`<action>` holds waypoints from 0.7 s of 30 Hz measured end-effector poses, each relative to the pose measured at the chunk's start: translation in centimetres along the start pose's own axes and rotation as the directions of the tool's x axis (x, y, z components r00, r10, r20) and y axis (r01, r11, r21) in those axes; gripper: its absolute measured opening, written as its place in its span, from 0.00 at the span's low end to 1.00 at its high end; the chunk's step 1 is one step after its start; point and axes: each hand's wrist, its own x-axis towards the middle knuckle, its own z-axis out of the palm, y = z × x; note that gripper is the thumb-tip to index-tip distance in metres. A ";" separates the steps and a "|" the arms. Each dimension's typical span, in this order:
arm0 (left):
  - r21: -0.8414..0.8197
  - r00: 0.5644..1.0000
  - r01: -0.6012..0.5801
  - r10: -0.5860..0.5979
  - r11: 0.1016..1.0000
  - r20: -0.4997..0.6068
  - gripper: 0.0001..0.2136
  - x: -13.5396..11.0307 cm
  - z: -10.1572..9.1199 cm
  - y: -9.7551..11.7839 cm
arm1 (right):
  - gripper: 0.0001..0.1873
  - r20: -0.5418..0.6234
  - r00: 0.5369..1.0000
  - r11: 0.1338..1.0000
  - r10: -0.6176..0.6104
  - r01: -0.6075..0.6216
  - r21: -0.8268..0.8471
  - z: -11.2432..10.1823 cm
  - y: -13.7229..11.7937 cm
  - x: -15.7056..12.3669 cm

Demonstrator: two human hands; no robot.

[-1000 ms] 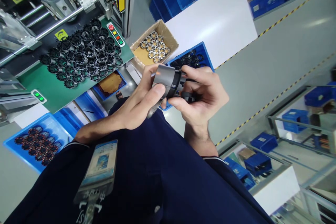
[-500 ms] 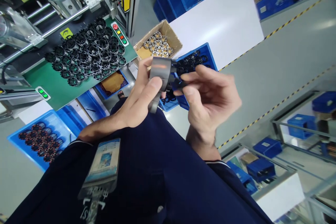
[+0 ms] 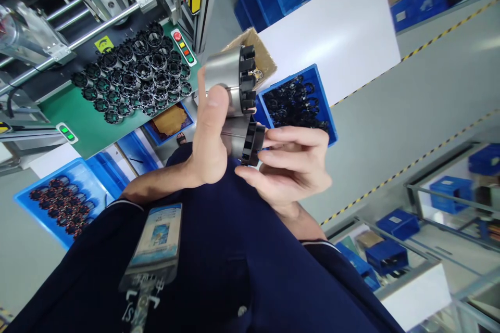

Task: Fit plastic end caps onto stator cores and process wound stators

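My left hand [image 3: 211, 135] is closed around two metal stator cores held side by side. The upper stator core [image 3: 224, 75] has a toothed black plastic end facing right. Below it, the lower stator core [image 3: 234, 138] lies tilted, partly hidden behind my left thumb and palm. My right hand [image 3: 295, 164] grips the black plastic end ring [image 3: 253, 144] at the right end of the lower core, fingertips and thumb on its rim. Whether this ring is fully seated on the core, I cannot tell.
Rows of stator cores [image 3: 133, 75] stand on a green machine table [image 3: 74, 125] at the left. A blue bin [image 3: 332, 125] of black plastic rings lies beyond my right hand, beside a cardboard box [image 3: 265, 57]. Another blue bin [image 3: 35, 192] holds copper-wound parts.
The cores in my left hand have turned and risen, showing the upper one's toothed end. My right hand has moved down and left, from the upper core to the lower core's black ring.
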 end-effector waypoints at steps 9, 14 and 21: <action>-0.370 0.896 -0.274 0.096 0.888 -0.435 0.19 -0.2 0.9 1.4 | 0.26 0.100 0.995 1.000 0.009 -0.010 0.013 -1.2 0.3 0.6; -0.337 0.904 -0.251 0.095 0.907 -0.418 0.31 -0.1 0.5 1.9 | 0.23 0.029 0.981 0.966 0.190 -0.193 0.172 -1.0 -1.6 1.7; -0.362 0.904 -0.248 0.081 0.898 -0.419 0.27 -0.2 1.3 1.9 | 0.09 0.124 0.953 0.961 0.275 -0.275 -0.013 0.2 -1.5 2.6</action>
